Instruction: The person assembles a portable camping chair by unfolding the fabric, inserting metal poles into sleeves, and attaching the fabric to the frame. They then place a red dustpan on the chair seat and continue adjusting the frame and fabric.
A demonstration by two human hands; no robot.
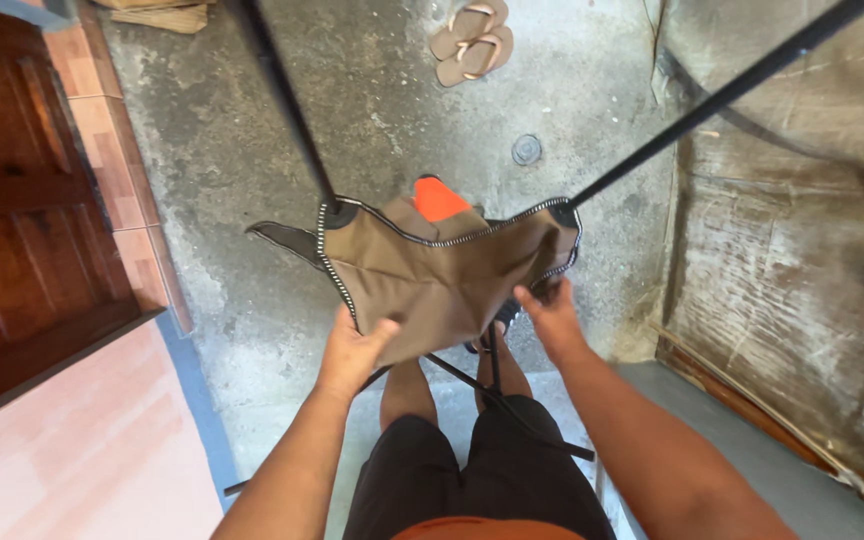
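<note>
Brown fabric seat (pixel 442 275), black poles (pixel 287 100), sandals (pixel 472 40) beyond

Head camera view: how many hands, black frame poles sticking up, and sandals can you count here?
Hands: 2, the left hand and right hand, both gripping the brown fabric seat
Black poles: 2, left pole and right pole
Sandals: 2, one pair
Total: 6

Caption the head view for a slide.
Both hands, left and right, grip the brown fabric seat with striped trim on black folding poles above concrete floor.
</note>
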